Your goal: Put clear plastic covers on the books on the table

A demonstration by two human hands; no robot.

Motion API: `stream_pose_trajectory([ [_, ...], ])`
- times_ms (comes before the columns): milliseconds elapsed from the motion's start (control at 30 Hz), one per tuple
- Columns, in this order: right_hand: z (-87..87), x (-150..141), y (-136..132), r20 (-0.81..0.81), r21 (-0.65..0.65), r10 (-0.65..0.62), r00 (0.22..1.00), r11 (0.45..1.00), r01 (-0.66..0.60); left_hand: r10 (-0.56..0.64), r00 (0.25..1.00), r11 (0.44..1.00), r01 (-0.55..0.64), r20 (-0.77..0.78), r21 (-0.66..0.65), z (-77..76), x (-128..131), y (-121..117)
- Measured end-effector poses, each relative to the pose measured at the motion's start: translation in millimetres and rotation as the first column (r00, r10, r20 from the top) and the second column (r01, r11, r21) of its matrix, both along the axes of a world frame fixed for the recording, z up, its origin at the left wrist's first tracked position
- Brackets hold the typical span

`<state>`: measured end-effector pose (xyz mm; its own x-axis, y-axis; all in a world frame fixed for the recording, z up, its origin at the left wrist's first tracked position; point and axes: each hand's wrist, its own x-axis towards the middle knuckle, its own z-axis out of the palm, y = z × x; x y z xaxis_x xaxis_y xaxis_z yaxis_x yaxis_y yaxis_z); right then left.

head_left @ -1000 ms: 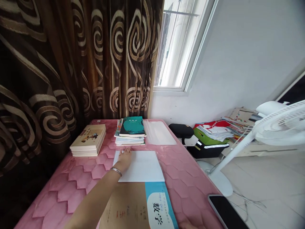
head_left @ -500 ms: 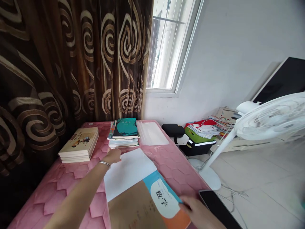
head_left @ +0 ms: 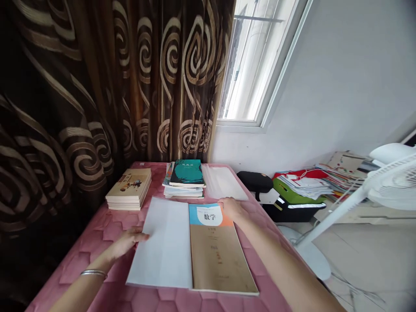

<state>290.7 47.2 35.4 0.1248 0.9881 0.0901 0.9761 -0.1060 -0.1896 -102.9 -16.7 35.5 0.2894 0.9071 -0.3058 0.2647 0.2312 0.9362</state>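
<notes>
A textbook with a brown cover and a blue and orange top band lies on the pink padded surface. Joined or pressed against its left side is a smooth white sheet, perhaps a book cover; I cannot tell how they connect. My left hand, a silver bangle on its wrist, pinches the sheet's left edge with the thumb on top. At the textbook's top right corner, my right hand is closed, its fingertips on the corner. Both pieces lie nearly flat and square to me.
Behind stand a stack of beige books and a pile topped by a teal book. A translucent plastic sheet lies beside the pile. Off the right edge are a black box, papers and a white fan. A patterned curtain hangs behind.
The textbook and white sheet have turned from slanted to straight. My left hand has shifted from the sheet's top to its left edge, my right hand up to the textbook's top corner. The view has swung left.
</notes>
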Motion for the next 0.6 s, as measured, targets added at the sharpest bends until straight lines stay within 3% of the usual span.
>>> stream_pose_trajectory([
  [133,-12.3,-18.1,12.8,-0.005,-0.019,0.025,1.000,1.000,-0.025,0.221,0.975,0.975,-0.221,0.029,0.004,-13.0,-0.2,-6.5],
  [267,-12.5,-28.0,-0.7,-0.020,0.026,-0.039,0.999,0.999,0.039,0.333,0.940,0.943,-0.332,0.076,-0.021,-17.0,4.3,-9.0],
  [367,-11.2,-50.5,-26.3,-0.051,0.077,-0.036,0.998,0.996,0.040,0.347,0.922,0.938,-0.344,0.173,-0.048,-17.1,8.7,-8.6],
  [467,-19.5,-90.1,-63.0,-0.182,0.118,0.077,0.980,0.991,-0.056,0.360,0.900,0.933,-0.354,0.244,-0.070,-13.4,13.6,-6.2],
  [533,-27.8,-117.9,-86.1,-0.298,0.173,0.171,0.939,0.977,-0.123,0.380,0.885,0.924,-0.374,0.268,-0.075,-7.0,18.2,-5.9],
  [600,-34.3,-139.8,-101.1,-0.474,0.161,0.246,0.845,0.968,-0.192,0.390,0.876,0.920,-0.383,0.285,-0.083,2.2,25.2,-8.6],
])
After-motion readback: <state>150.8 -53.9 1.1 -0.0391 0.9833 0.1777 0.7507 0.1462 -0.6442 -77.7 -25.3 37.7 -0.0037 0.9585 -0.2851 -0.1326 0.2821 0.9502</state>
